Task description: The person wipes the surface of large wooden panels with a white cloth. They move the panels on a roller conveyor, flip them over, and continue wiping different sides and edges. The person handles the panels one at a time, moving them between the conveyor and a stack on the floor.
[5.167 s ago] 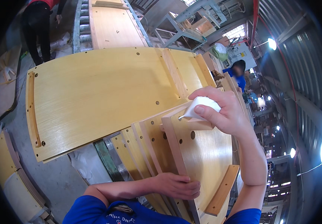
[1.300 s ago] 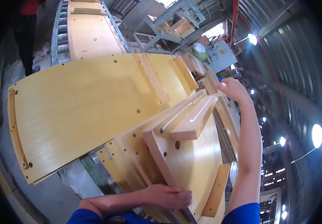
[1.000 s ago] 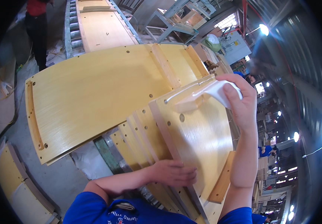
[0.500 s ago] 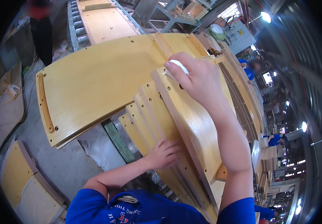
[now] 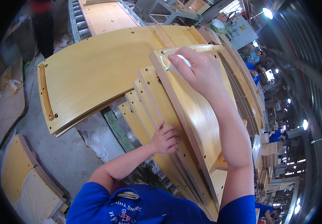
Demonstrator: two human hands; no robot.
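Note:
My right hand (image 5: 202, 72) is closed around a small white squeeze bottle (image 5: 183, 61), mostly hidden by the fingers. Its tip points down at the far left corner of the top varnished wooden panel (image 5: 202, 123). A thin white line, apparently glue (image 5: 161, 59), curves over that corner near a hole. Beneath, several similar panels (image 5: 151, 93) with drilled holes are stacked in steps to the left. My left hand (image 5: 164, 139) hovers over or rests on these lower panels, its fingers loosely curled and apart, holding nothing; contact cannot be told.
A broad curved panel (image 5: 93, 74) with wooden strips lies beyond the stack. More curved panels (image 5: 15, 160) stand at lower left. A roller conveyor (image 5: 79, 22) runs at the back, and a green metal beam (image 5: 116, 130) lies under the panels. Co-workers in blue (image 5: 276, 135) are at right.
The white line now shows on the panel's corner, where only the bottle's tip was before. My left hand has shifted slightly up, its fingers more spread. The view has tilted a little.

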